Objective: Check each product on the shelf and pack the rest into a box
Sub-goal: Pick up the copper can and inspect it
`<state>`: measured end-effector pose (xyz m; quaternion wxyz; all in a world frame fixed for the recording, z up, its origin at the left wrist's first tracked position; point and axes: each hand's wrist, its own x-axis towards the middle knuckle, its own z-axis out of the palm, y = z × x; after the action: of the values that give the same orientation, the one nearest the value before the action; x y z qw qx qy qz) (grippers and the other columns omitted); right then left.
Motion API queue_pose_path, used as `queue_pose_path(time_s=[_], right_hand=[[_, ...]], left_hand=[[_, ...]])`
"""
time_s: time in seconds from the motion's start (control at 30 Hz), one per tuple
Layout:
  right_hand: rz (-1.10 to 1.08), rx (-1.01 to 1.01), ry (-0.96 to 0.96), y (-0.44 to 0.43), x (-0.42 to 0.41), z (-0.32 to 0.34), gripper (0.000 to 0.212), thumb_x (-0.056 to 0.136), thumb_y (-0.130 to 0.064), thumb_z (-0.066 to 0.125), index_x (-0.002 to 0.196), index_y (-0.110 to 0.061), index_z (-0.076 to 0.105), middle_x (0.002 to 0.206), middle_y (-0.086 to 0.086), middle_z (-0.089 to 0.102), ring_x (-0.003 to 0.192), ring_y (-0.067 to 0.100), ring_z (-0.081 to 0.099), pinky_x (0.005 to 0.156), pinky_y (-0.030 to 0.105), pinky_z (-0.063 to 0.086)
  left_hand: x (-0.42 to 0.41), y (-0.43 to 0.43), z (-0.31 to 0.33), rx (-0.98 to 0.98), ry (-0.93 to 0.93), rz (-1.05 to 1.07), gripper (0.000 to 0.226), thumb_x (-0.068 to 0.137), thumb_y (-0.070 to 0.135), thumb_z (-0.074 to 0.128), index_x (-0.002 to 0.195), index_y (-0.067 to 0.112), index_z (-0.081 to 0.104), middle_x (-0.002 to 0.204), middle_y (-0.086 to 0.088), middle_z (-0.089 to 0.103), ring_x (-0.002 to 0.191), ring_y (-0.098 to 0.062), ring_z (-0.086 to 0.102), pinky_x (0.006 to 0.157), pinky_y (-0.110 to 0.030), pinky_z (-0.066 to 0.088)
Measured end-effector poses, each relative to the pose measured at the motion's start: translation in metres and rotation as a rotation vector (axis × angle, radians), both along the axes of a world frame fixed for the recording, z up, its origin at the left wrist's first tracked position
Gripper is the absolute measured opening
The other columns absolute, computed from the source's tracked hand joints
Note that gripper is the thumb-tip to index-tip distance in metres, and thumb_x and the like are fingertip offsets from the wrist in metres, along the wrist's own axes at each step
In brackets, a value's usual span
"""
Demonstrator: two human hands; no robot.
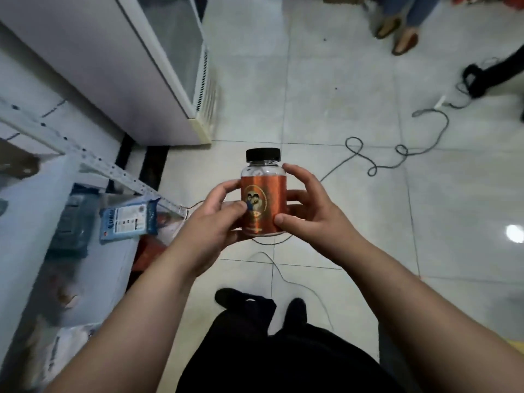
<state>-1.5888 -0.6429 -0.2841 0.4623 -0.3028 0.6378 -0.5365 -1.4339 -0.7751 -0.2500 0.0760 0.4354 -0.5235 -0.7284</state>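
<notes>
A clear plastic jar (263,188) with a black screw lid and an orange label is held upright in front of me, above the tiled floor. My left hand (215,219) grips its left side, thumb across the label. My right hand (304,205) grips its right side, thumb on the label's lower edge and fingers curled behind. The white metal shelf (34,194) stands at my left, carrying a blue and white packet (127,219) and other blurred packs.
A white glass-door cooler (158,66) stands beyond the shelf. Grey cables (377,163) loop across the floor to the right. Another person's feet (397,35) are at the top right. My own dark-clad legs and shoes (255,304) are below the jar.
</notes>
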Motion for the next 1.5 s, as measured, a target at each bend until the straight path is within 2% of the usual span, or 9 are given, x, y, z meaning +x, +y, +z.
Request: queue_pose_path(time_s=[0.13, 0.23, 0.5, 0.7, 0.9, 1.03, 1.17, 1.33, 1.5], right_hand=[[-0.224, 0.009, -0.022, 0.068, -0.029, -0.005, 0.077, 0.081, -0.025, 0.076, 0.139, -0.062, 0.042, 0.127, 0.001, 0.066, 0.110, 0.020, 0.072, 0.097, 0.050, 0.058], [-0.380, 0.006, -0.054, 0.109, -0.040, -0.007, 0.077, 0.082, -0.017, 0.072, 0.139, -0.061, 0.043, 0.127, 0.003, 0.066, 0.110, 0.021, 0.073, 0.099, 0.049, 0.057], [-0.745, 0.019, -0.116, 0.194, -0.022, -0.002, 0.075, 0.086, -0.010, 0.062, 0.144, -0.052, 0.040, 0.139, 0.002, 0.063, 0.116, 0.021, 0.070, 0.099, 0.043, 0.057], [-1.022, 0.035, -0.143, 0.231, 0.013, 0.006, 0.076, 0.082, -0.016, 0.062, 0.142, -0.058, 0.043, 0.141, -0.005, 0.064, 0.120, 0.016, 0.067, 0.102, 0.046, 0.056], [-1.315, 0.032, -0.124, 0.277, 0.044, 0.008, 0.062, 0.085, -0.018, 0.065, 0.129, -0.058, 0.048, 0.122, -0.013, 0.072, 0.109, 0.009, 0.071, 0.088, 0.037, 0.059], [-1.479, 0.010, -0.135, 0.319, 0.062, 0.014, 0.062, 0.076, -0.038, 0.074, 0.128, -0.064, 0.050, 0.127, -0.001, 0.071, 0.117, 0.023, 0.069, 0.099, 0.053, 0.057], [-1.580, 0.032, -0.100, 0.376, 0.069, 0.021, 0.070, 0.073, -0.042, 0.077, 0.139, -0.046, 0.051, 0.126, 0.004, 0.069, 0.115, 0.027, 0.069, 0.094, 0.060, 0.058], [-1.669, 0.048, -0.084, 0.454, 0.065, 0.018, 0.073, 0.067, -0.049, 0.083, 0.132, -0.041, 0.052, 0.131, 0.000, 0.066, 0.119, 0.025, 0.068, 0.091, 0.054, 0.061], [-1.744, 0.243, 0.098, 0.529, 0.061, 0.017, 0.084, 0.064, -0.061, 0.087, 0.136, -0.032, 0.055, 0.126, -0.007, 0.068, 0.120, 0.019, 0.065, 0.097, 0.055, 0.057]], left_hand=[[-0.064, 0.037, -0.007, 0.016, -0.020, -0.221, 0.034, 0.104, 0.006, 0.047, 0.125, 0.030, 0.060, 0.109, -0.016, 0.074, 0.100, -0.032, 0.074, 0.083, -0.042, 0.062], [-0.101, 0.060, -0.016, 0.021, -0.018, -0.407, 0.033, 0.104, 0.006, 0.050, 0.124, 0.029, 0.062, 0.096, 0.001, 0.075, 0.095, -0.025, 0.074, 0.077, -0.037, 0.061], [-0.162, 0.118, -0.022, 0.138, 0.004, -0.877, 0.053, 0.075, 0.019, 0.075, 0.127, 0.017, 0.064, 0.130, -0.021, 0.058, 0.104, -0.031, 0.073, 0.079, -0.044, 0.062], [-0.180, 0.165, -0.024, 0.150, 0.007, -1.110, 0.069, 0.062, 0.025, 0.088, 0.125, 0.025, 0.060, 0.128, -0.013, 0.060, 0.108, -0.033, 0.071, 0.077, -0.049, 0.062], [-0.194, 0.228, -0.016, 0.056, 0.066, -1.377, 0.064, 0.070, 0.025, 0.083, 0.128, 0.028, 0.056, 0.127, -0.004, 0.063, 0.106, -0.028, 0.072, 0.081, -0.051, 0.063], [-0.201, 0.288, -0.004, -0.051, 0.124, -1.566, 0.059, 0.071, 0.026, 0.086, 0.122, 0.034, 0.057, 0.122, 0.001, 0.065, 0.102, -0.018, 0.073, 0.081, -0.045, 0.064], [-0.208, 0.357, 0.001, -0.221, 0.245, -1.722, 0.050, 0.083, 0.017, 0.083, 0.112, 0.043, 0.052, 0.113, 0.016, 0.063, 0.092, 0.001, 0.069, 0.068, -0.018, 0.058], [-0.218, 0.444, 0.001, -0.469, 0.367, -1.828, 0.064, 0.081, 0.028, 0.085, 0.133, 0.037, 0.049, 0.128, 0.013, 0.057, 0.104, 0.009, 0.055, 0.068, -0.002, 0.046], [-0.227, 0.523, -0.012, -0.511, 0.424, -1.882, 0.070, 0.083, 0.025, 0.082, 0.142, 0.036, 0.047, 0.137, 0.009, 0.052, 0.110, 0.011, 0.052, 0.075, 0.003, 0.044]])
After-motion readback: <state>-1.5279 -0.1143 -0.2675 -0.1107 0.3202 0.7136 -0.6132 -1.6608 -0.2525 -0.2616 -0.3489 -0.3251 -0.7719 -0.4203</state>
